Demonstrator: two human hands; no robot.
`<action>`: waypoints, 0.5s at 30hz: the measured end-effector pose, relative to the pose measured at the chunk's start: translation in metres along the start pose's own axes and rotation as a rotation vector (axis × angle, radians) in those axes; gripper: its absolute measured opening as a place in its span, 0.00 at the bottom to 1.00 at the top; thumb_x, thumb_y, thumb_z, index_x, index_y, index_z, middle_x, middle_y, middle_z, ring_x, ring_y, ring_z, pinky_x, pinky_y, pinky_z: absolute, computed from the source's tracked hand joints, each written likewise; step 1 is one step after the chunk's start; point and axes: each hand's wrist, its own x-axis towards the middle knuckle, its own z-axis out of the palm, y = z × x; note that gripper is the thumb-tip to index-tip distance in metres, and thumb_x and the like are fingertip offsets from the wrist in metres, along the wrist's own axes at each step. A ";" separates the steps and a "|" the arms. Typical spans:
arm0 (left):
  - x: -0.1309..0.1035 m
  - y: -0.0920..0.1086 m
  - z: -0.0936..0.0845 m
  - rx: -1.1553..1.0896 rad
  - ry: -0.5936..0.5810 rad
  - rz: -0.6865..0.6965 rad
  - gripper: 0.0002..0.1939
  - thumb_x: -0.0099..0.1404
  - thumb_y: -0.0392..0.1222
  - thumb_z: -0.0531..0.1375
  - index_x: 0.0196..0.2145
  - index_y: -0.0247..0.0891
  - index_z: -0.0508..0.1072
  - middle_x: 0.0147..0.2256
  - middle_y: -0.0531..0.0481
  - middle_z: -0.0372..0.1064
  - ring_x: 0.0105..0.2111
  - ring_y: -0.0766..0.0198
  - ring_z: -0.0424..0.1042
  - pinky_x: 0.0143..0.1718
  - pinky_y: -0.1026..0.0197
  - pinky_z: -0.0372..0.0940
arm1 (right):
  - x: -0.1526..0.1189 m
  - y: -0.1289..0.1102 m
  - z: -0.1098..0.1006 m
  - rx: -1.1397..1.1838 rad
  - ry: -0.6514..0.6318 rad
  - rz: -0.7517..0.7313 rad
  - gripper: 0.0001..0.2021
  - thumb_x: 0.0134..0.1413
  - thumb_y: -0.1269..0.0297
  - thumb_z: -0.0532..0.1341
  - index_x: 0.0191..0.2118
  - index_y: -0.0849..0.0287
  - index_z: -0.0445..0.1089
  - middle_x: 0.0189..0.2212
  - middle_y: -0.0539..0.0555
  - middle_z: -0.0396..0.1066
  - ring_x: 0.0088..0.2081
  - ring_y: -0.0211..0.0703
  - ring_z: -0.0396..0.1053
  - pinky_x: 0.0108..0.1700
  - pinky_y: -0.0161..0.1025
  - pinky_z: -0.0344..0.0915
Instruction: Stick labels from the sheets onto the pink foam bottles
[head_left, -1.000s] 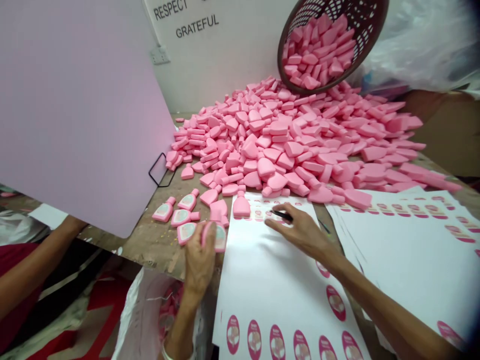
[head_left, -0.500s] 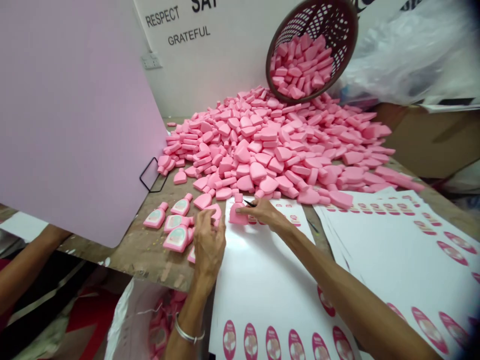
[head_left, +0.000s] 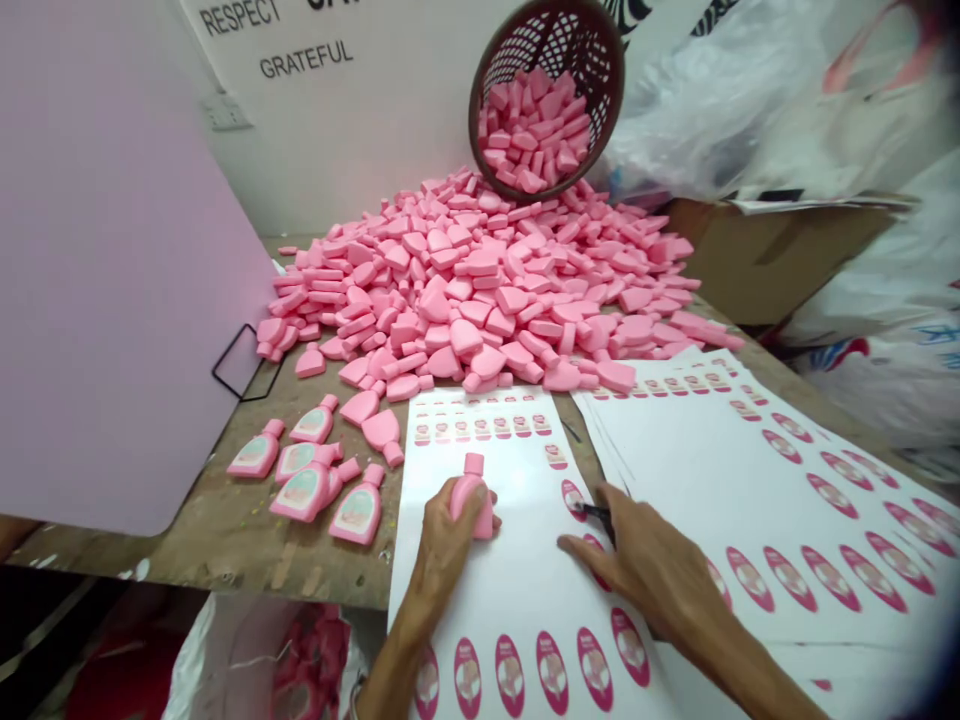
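My left hand [head_left: 442,540] is closed round a small plain pink bottle [head_left: 471,505], held upright over a white sticker sheet [head_left: 499,560]. My right hand [head_left: 641,545] grips a thin black pointed tool [head_left: 598,511]; its exact kind is hard to make out. The tool's tip meets an oval pink sticker [head_left: 574,497] at the sheet's right edge. Left of the sheet lie several pink bottles with pale labels [head_left: 356,512]. A plain pink bottle [head_left: 384,432] lies near the sheet's upper left corner.
A large heap of pink bottles [head_left: 465,290] covers the back of the table. A tipped brown basket [head_left: 607,80] holds more. More sticker sheets [head_left: 675,450] lie at right. A pinkish panel [head_left: 112,250] stands at left. Below the table edge is a white sack [head_left: 225,650].
The plain bottle has passed from my right hand to my left. My right hand has moved right and down to the sheet's edge with the black tool. The view has shifted right.
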 end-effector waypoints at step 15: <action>-0.008 -0.004 0.010 -0.124 0.062 -0.054 0.22 0.56 0.58 0.61 0.39 0.36 0.70 0.36 0.45 0.75 0.26 0.62 0.74 0.28 0.58 0.73 | -0.002 0.071 -0.045 0.635 0.123 0.187 0.16 0.51 0.49 0.57 0.26 0.56 0.69 0.23 0.51 0.71 0.27 0.43 0.68 0.30 0.38 0.65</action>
